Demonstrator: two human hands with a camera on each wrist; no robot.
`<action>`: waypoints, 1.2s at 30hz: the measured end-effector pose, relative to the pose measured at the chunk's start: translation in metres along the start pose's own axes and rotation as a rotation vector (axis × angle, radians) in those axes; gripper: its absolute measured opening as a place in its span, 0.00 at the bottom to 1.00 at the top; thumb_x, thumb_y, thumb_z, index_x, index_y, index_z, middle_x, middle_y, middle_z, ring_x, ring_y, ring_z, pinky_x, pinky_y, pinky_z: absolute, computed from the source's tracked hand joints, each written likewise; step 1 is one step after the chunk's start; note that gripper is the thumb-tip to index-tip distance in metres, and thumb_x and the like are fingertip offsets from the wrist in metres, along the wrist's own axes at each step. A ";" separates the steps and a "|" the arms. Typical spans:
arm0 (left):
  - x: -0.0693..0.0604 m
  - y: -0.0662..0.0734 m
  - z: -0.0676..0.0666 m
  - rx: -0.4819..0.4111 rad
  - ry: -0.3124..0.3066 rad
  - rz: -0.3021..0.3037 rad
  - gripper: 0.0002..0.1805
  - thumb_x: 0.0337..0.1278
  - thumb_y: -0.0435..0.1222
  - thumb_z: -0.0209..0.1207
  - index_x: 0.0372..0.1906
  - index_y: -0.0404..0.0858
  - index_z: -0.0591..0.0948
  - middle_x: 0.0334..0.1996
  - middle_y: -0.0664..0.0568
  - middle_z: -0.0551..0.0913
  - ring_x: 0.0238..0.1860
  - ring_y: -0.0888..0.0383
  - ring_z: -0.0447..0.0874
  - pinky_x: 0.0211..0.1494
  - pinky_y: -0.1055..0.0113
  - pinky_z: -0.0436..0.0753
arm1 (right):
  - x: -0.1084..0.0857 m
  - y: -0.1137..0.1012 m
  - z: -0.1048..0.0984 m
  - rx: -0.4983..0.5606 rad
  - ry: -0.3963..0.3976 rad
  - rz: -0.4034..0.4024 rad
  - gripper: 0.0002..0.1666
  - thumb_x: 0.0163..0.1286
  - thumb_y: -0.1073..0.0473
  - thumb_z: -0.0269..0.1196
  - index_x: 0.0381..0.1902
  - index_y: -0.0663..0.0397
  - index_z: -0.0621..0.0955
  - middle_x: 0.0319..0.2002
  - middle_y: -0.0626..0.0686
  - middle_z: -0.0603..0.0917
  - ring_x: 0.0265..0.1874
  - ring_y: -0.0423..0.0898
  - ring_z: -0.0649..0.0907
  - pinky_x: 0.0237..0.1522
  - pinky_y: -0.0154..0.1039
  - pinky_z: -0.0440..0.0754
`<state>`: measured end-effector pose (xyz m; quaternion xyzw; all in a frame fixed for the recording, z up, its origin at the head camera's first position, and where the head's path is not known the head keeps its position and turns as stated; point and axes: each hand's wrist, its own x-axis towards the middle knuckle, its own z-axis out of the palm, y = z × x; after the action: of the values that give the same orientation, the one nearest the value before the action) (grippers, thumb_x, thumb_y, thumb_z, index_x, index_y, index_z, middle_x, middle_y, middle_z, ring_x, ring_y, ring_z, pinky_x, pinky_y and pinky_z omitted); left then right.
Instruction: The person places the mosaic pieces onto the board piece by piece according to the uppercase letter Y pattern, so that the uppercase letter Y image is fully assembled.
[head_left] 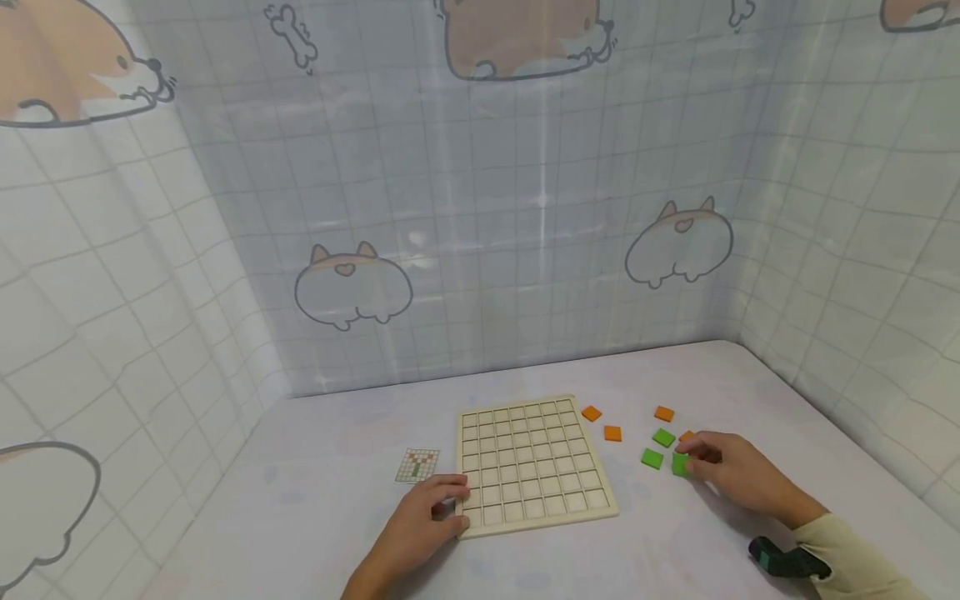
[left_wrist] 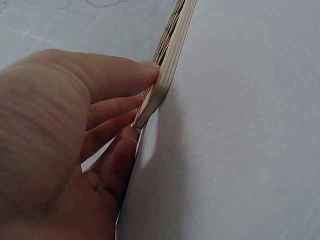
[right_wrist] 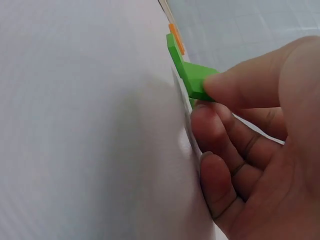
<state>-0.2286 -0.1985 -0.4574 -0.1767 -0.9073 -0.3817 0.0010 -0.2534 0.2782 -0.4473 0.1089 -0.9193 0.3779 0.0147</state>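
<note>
A pale wooden grid board (head_left: 536,462) lies flat. My left hand (head_left: 416,521) grips its left edge near the front corner; the left wrist view shows the thumb and fingers of this hand (left_wrist: 60,115) against the board's edge (left_wrist: 172,60). With thumb and fingers, my right hand (head_left: 750,479) pinches a green tile (head_left: 680,465) to the right of the board. In the right wrist view, the thumb of that hand (right_wrist: 255,125) presses on the green tile (right_wrist: 197,80). Two more green tiles (head_left: 652,458) (head_left: 663,437) lie beside it.
Orange tiles (head_left: 612,433) are spread right of the board, one (head_left: 687,436) partly hidden by my right hand. A small patterned grid card (head_left: 417,465) lies left of the board. Patterned walls (head_left: 517,208) stand behind and at both sides of the white table (head_left: 337,450).
</note>
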 end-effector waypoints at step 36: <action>-0.004 -0.001 -0.002 0.022 -0.053 0.015 0.24 0.60 0.49 0.66 0.58 0.45 0.84 0.67 0.62 0.75 0.65 0.49 0.70 0.65 0.48 0.70 | 0.033 -0.049 0.040 0.360 -0.010 0.056 0.19 0.69 0.62 0.63 0.56 0.60 0.81 0.41 0.54 0.86 0.34 0.48 0.85 0.34 0.40 0.83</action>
<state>-0.2254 -0.2020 -0.4577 -0.1936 -0.9097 -0.3670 -0.0180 -0.2732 0.2102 -0.4387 0.0858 -0.8395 0.5362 -0.0203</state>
